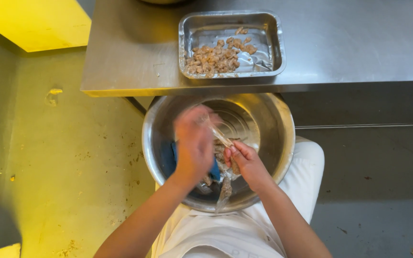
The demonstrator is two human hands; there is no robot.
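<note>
A large steel bowl (276, 122) rests on my lap below the table edge. Inside it lie clear plastic bags (223, 188) with brown food pieces and a blue bit of plastic (214, 170). My left hand (193, 143) is blurred over the bowl, its fingers pinching the top of a clear bag (218, 134). My right hand (245, 161) grips the lower part of the same bag, which holds brownish chunks. Both hands are over the bowl's middle.
A rectangular steel tray (271, 28) with several brownish food pieces (216, 58) sits on the steel table (350, 43) just beyond the bowl. A yellow-lit floor (72, 157) lies at left; a dark floor (374, 191) at right. White clothing (225, 234) covers my lap.
</note>
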